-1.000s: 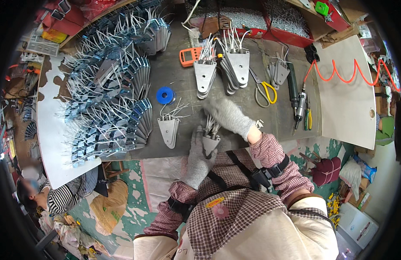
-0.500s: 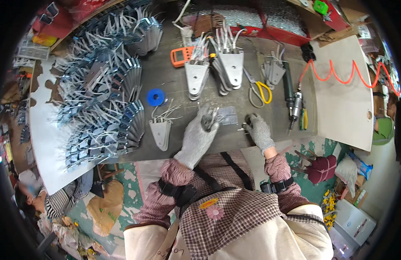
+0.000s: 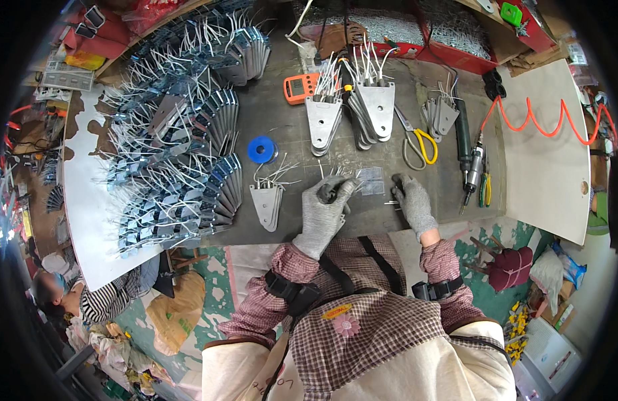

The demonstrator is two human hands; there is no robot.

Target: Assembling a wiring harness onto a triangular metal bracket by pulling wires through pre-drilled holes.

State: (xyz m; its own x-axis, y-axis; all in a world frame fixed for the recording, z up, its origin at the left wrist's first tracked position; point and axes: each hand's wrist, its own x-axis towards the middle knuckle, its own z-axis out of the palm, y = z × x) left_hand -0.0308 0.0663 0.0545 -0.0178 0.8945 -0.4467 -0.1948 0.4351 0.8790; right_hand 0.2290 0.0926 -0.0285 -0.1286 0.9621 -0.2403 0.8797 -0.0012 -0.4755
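Observation:
My left hand (image 3: 324,210), in a grey glove, is closed with its fingers curled near the middle of the workbench. Thin pale strands and small bits (image 3: 347,175) show at its fingertips; what it grips I cannot make out. My right hand (image 3: 416,206), also gloved, is bent with its fingertips drawn together low over the bench. Short thin pins (image 3: 391,202) lie beside its thumb side; anything within the fingers is hidden. A small clear plastic bag (image 3: 372,181) lies between the hands. Left of my left hand rests a small stack of tapered metal plates (image 3: 266,206) with white wires.
Rows of wired metal plates (image 3: 182,167) fill the left side. More wired stacks (image 3: 376,110), an orange meter (image 3: 301,88), a blue spool (image 3: 262,150) and yellow-handled scissors (image 3: 426,147) lie farther back. An air screwdriver (image 3: 474,170) on a red coiled hose is at right. Another person (image 3: 101,301) sits lower left.
The whole view has shifted, so the bench appears farther right. My left hand has turned slightly, its fingers more curled. The right hand stays near the pins.

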